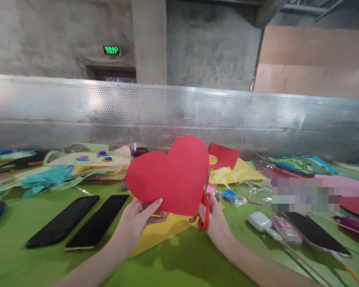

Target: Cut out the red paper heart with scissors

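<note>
A red paper heart (173, 179) is held up in front of me, tilted with its point toward the lower right. My left hand (142, 215) pinches its lower left edge, thumb on the near face and fingers behind. In my right hand (214, 219) are red-handled scissors (206, 211), upright along the heart's right edge. Part of their blades is hidden, so I cannot tell how far apart they are. Beneath the heart, a yellow paper sheet (164, 231) lies on the green table (173, 271).
Two black phones (62, 221) (98, 223) lie at left. Paper crafts (101, 159) and teal crumpled paper (49, 177) are behind them. Red paper (224, 155) sits behind the scissors. At right are a white earbud case (259, 221), another phone (317, 233) and cables. A perforated metal barrier (137, 107) runs along the back.
</note>
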Tool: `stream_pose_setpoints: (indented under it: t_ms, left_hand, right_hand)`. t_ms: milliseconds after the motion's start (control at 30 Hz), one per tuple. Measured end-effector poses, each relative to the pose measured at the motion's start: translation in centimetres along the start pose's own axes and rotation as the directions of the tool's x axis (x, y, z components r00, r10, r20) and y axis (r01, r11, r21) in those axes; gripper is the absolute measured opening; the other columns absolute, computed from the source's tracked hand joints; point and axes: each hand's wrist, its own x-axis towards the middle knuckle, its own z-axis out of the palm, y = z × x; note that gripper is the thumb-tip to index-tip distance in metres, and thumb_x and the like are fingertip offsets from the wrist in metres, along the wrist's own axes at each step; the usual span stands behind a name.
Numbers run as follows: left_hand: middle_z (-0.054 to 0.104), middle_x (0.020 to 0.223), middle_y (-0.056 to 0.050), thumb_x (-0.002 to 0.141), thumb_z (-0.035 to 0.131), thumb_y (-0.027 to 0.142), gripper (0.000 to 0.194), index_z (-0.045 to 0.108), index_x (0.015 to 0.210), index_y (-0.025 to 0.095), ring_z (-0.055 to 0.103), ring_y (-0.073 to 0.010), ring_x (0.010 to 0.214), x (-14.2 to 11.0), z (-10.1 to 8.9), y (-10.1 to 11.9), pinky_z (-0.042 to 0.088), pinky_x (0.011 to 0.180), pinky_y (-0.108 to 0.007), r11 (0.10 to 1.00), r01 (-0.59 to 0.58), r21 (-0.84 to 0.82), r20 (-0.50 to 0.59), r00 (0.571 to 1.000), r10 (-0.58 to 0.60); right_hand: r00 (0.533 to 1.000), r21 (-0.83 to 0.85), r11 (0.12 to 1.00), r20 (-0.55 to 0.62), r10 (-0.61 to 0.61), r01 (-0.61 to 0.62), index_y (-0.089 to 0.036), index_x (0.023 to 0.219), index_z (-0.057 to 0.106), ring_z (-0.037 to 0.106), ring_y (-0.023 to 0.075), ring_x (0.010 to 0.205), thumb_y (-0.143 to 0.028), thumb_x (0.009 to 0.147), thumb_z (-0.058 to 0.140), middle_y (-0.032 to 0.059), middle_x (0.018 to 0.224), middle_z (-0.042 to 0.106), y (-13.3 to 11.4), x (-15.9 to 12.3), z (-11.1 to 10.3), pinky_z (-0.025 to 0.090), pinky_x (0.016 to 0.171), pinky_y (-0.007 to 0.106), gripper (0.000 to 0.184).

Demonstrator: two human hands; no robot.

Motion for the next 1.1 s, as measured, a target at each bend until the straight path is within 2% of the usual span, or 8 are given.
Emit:
stream_pose_setpoints:
  t_ms: [267, 433, 733, 1100]
  left_hand:
    - [0.068, 0.070, -0.004, 0.062, 0.075, 0.033, 0.028, 0.066, 0.081, 0.014, 0.065, -0.0181, 0.061, -0.20, -0.09, -0.48, 0.056, 0.068, -0.031, 0.999, 0.020, 0.030, 0.041, 0.999, -0.021]
    - [0.067, 0.072, -0.001, 0.062, 0.076, 0.031, 0.030, 0.065, 0.085, 0.015, 0.064, -0.0151, 0.059, -0.23, -0.08, -0.49, 0.057, 0.066, -0.029, 1.000, 0.020, 0.018, 0.053, 0.998, -0.021]
    - [0.069, 0.072, -0.002, 0.063, 0.076, 0.032, 0.030, 0.066, 0.083, 0.014, 0.064, -0.0142, 0.057, -0.20, -0.09, -0.68, 0.057, 0.064, -0.028, 0.999, 0.047, 0.013, 0.074, 0.996, -0.048]
    - [0.071, 0.076, -0.003, 0.063, 0.076, 0.031, 0.027, 0.068, 0.083, 0.016, 0.065, -0.0150, 0.059, 0.04, -0.32, -0.87, 0.057, 0.065, -0.028, 0.998, 0.056, 0.009, 0.103, 0.993, -0.057]
  right_hand:
    - [0.999, 0.020, 0.999, -0.017, -0.031, 0.031, -0.022, 0.083, 0.032, 0.042, 0.0074, 0.034, -0.042, 0.073, 0.058, -0.0076, 0.058, 0.051, -0.04, -0.03, 0.07, 0.037, 0.035, 0.021, 0.034]
    - [1.000, 0.035, 0.999, -0.019, -0.020, 0.020, -0.022, 0.084, 0.033, 0.041, 0.0080, 0.033, -0.040, 0.072, 0.059, -0.0085, 0.054, 0.050, -0.08, -0.03, 0.12, 0.038, 0.034, 0.022, 0.033]
    - [0.998, 0.040, 0.998, -0.026, -0.051, 0.052, -0.021, 0.087, 0.037, 0.039, 0.0074, 0.033, -0.049, 0.075, 0.058, -0.0102, 0.048, 0.043, 0.50, 0.23, -0.21, 0.034, 0.035, 0.020, 0.037]
    - [0.998, 0.045, 0.998, -0.039, -0.047, 0.049, -0.021, 0.086, 0.036, 0.038, 0.0068, 0.034, -0.044, 0.073, 0.061, -0.0102, 0.049, 0.043, 0.73, 0.23, -0.20, 0.034, 0.035, 0.020, 0.036]
